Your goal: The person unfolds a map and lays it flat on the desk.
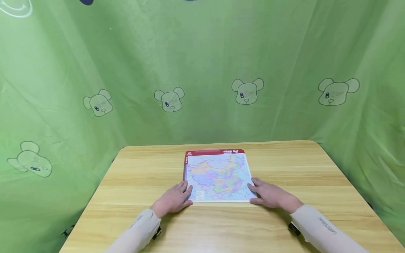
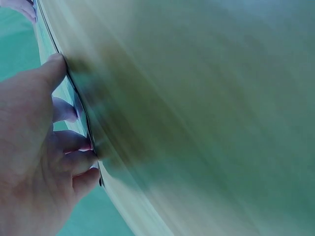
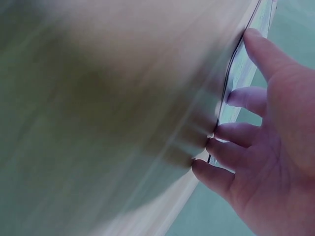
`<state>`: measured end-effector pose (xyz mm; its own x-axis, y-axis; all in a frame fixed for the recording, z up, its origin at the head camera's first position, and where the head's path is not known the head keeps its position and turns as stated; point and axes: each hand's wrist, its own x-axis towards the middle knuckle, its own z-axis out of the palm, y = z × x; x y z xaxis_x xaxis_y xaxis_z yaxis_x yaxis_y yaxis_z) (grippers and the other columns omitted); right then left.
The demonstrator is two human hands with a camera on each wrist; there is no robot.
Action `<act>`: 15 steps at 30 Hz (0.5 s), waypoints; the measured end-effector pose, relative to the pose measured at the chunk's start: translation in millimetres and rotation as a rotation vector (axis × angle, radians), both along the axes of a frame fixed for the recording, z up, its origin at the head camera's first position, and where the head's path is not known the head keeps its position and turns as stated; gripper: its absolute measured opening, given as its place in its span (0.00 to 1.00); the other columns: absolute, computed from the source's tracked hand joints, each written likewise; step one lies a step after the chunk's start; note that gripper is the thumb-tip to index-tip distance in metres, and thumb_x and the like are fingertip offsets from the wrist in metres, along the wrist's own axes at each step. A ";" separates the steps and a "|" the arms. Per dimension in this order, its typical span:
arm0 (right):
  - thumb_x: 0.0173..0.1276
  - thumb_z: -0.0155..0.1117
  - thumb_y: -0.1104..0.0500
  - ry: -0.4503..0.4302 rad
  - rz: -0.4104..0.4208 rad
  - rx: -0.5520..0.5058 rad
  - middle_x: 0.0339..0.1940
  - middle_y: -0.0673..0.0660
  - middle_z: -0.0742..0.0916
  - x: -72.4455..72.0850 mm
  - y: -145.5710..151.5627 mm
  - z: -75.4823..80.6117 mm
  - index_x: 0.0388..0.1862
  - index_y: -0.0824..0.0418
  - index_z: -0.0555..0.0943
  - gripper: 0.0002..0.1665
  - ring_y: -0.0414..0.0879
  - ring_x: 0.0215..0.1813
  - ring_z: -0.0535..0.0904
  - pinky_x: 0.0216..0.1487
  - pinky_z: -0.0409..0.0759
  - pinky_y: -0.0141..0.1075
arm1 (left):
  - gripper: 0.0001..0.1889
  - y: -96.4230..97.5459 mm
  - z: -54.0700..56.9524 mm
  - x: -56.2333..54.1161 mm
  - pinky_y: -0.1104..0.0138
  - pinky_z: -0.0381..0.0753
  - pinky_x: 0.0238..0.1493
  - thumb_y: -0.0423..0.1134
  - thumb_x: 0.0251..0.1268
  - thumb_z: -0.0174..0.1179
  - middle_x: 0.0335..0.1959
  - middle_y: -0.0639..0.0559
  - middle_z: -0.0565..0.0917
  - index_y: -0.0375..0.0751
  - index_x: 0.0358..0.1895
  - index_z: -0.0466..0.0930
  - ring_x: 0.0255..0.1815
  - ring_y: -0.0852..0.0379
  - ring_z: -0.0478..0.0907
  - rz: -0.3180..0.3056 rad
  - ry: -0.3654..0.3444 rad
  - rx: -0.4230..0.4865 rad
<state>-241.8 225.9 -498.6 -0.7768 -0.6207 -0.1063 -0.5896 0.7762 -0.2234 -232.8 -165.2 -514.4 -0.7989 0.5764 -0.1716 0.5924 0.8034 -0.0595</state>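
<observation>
A thin map board [image 1: 218,179] with a red strip along its far edge lies flat on the table in the head view. Its printed map shows regions in several pastel colours. At its near left corner, my left hand [image 1: 174,198] touches the board, thumb by the front edge and the other fingers along the left side. My right hand [image 1: 269,194] rests at the near right corner in much the same way, one fingertip over the printed face. Both wrist views show the fingertips [image 2: 84,181] [image 3: 201,167] right at the board's dark edge, fingers slightly bent and spread.
The wooden table [image 1: 136,168] has rounded far corners. A green curtain [image 1: 205,116] with bear-head outlines hangs behind it and along both sides. Dark bands with small devices [image 1: 294,229] show under the light sleeves [image 1: 322,225] at the wrists.
</observation>
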 end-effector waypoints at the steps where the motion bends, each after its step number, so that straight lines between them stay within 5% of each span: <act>1: 0.68 0.56 0.41 0.000 -0.002 -0.001 0.69 0.75 0.63 0.3 1.4 0.1 0.66 0.71 0.67 0.40 0.67 0.69 0.58 0.65 0.62 0.56 | 0.35 1.3 -0.2 0.0 0.56 0.57 0.70 0.60 0.72 0.40 0.72 0.36 0.57 0.40 0.73 0.57 0.72 0.44 0.53 -0.003 0.003 -0.004; 15: 0.67 0.57 0.41 0.000 -0.018 -0.021 0.68 0.76 0.63 2.4 21.5 -2.7 0.66 0.72 0.68 0.41 0.68 0.69 0.59 0.64 0.63 0.57 | 0.34 17.2 1.7 0.8 0.57 0.58 0.69 0.58 0.73 0.41 0.72 0.36 0.58 0.39 0.72 0.57 0.72 0.44 0.54 -0.062 0.032 -0.015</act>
